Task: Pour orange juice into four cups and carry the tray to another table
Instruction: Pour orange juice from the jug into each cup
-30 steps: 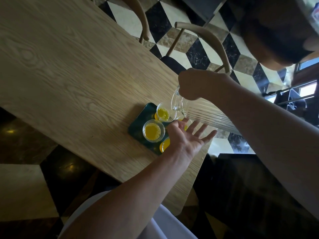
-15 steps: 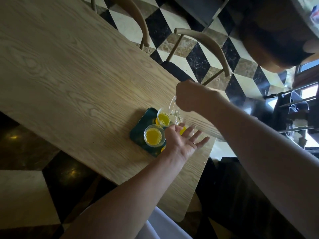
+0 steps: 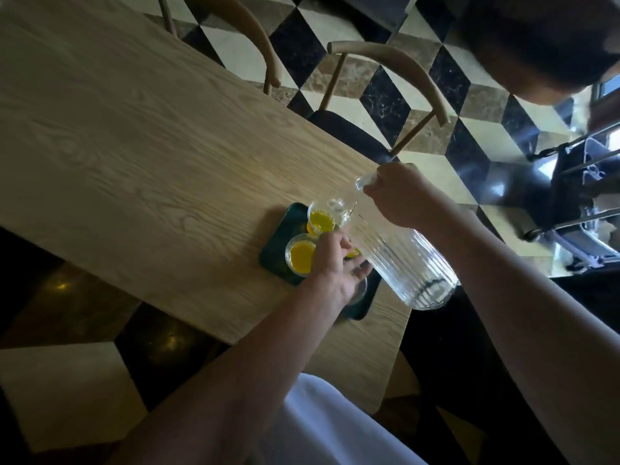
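A dark green tray [image 3: 278, 246] sits near the table's right end. On it a far cup [image 3: 321, 221] and a near-left cup [image 3: 301, 255] hold orange juice. A sliver of juice in a third cup [image 3: 353, 252] shows under the pitcher. My left hand [image 3: 335, 266] lies palm down over the tray's right side, covering most of a clear cup [image 3: 361, 290]; I cannot tell whether it grips that cup. My right hand [image 3: 399, 196] grips the handle of a ribbed glass pitcher [image 3: 406, 260]. The pitcher is tilted with its mouth over the far cup and looks empty.
The wooden table [image 3: 134, 146] stretches away to the left; its rounded end is just right of the tray. Two wooden chairs [image 3: 396, 78] [image 3: 248, 28] stand along the far side on a checkered floor. A metal trolley [image 3: 587, 203] stands at the right.
My left hand has come down from hovering with spread fingers to lie over the cups on the tray. The pitcher has swung so that its body hangs lower right of the tray.
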`<control>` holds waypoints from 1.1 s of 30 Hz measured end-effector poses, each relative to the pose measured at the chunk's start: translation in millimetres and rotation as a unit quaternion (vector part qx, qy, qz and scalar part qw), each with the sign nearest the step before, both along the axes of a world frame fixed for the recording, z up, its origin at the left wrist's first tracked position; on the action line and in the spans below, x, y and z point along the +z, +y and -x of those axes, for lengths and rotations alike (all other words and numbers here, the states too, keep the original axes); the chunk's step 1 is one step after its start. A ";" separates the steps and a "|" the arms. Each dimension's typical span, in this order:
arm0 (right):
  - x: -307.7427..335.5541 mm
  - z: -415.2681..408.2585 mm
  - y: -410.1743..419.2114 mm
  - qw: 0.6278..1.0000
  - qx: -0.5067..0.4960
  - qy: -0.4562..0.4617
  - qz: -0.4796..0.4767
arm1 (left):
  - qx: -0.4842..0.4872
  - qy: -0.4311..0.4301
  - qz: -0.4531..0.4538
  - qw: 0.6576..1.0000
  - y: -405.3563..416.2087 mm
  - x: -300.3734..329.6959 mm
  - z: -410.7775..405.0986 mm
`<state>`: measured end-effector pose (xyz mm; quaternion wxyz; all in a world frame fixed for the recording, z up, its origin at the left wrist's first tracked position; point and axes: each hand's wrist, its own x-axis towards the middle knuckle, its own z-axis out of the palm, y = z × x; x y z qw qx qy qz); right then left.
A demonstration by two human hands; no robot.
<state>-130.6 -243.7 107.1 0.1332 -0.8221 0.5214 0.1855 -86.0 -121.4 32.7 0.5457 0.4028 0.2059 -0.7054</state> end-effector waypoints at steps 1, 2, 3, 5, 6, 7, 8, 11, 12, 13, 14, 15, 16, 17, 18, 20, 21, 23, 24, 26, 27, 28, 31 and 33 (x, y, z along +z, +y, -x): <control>2.7 2.4 2.5 0.999 -0.014 -0.026 0.016 | -0.027 -0.050 -0.001 0.998 1.1 3.3 -8.9; 5.8 5.5 6.9 0.998 -0.031 -0.047 0.015 | -0.052 -0.099 -0.001 0.994 2.0 6.9 -18.9; 6.3 7.4 9.8 0.993 -0.052 -0.109 0.010 | -0.069 -0.148 0.001 0.987 2.6 11.7 -29.5; 9.3 1.8 15.4 0.956 -0.139 -0.259 -0.019 | -0.086 -0.252 0.007 0.964 1.9 22.7 -51.4; 6.8 -2.4 17.1 0.935 -0.172 -0.311 -0.018 | -0.095 -0.315 0.011 0.944 1.1 27.3 -63.0; 4.5 -10.2 20.2 0.916 -0.192 -0.352 -0.004 | -0.106 -0.380 0.014 0.919 0.6 32.0 -74.0; 2.9 -20.2 25.3 0.904 -0.203 -0.377 -0.006 | -0.118 -0.443 0.012 0.889 0.8 36.0 -85.2; -7.6 -51.6 41.5 0.861 -0.226 -0.455 -0.038 | -0.122 -0.592 -0.010 0.797 2.7 40.2 -117.9; -11.3 -60.8 46.9 0.841 -0.248 -0.479 -0.053 | -0.126 -0.631 -0.021 0.765 3.8 40.2 -127.9; -14.9 -70.8 52.2 0.820 -0.269 -0.500 -0.072 | -0.123 -0.662 -0.030 0.739 4.8 40.2 -138.7; -18.3 -79.7 59.3 0.801 -0.290 -0.516 -0.088 | -0.113 -0.679 -0.036 0.725 5.0 39.0 -148.8; -22.2 -88.6 66.9 0.784 -0.306 -0.530 -0.099 | -0.102 -0.686 -0.037 0.719 4.8 37.4 -159.0; -26.5 -97.0 73.7 0.769 -0.318 -0.546 -0.102 | -0.096 -0.689 -0.036 0.717 3.9 34.9 -168.9; -30.0 -105.3 79.9 0.755 -0.326 -0.561 -0.098 | -0.094 -0.690 -0.034 0.717 3.1 31.7 -178.2; -34.3 -113.0 85.6 0.743 -0.331 -0.575 -0.091 | -0.097 -0.689 -0.030 0.718 2.6 27.2 -186.4; -46.8 -125.7 95.4 0.725 -0.343 -0.592 -0.076 | -0.099 -0.678 -0.028 0.727 1.4 17.3 -196.2; -54.3 -131.2 99.1 0.717 -0.351 -0.598 -0.069 | -0.094 -0.673 -0.031 0.733 0.2 10.9 -197.9; -71.2 -140.4 105.9 0.700 -0.363 -0.611 -0.062 | -0.071 -0.665 -0.038 0.743 -2.0 0.2 -194.7; -79.0 -145.0 108.8 0.691 -0.365 -0.621 -0.062 | -0.056 -0.658 -0.035 0.750 -2.7 -3.9 -191.9; -90.6 -154.1 112.0 0.681 -0.354 -0.639 -0.056 | -0.022 -0.633 -0.011 0.774 -3.4 -16.0 -188.8; -94.9 -157.2 112.1 0.680 -0.343 -0.646 -0.049 | -0.010 -0.621 0.000 0.784 -3.2 -21.9 -189.0; -98.7 -159.7 110.4 0.678 -0.334 -0.654 -0.046 | 0.000 -0.611 0.009 0.791 -2.8 -27.3 -190.2; -108.9 -161.5 97.8 0.653 -0.330 -0.678 -0.062 | 0.030 -0.596 0.024 0.802 -0.1 -42.1 -195.5; -116.8 -161.5 85.2 0.642 -0.332 -0.687 -0.076 | 0.061 -0.583 0.022 0.810 -0.4 -47.8 -197.7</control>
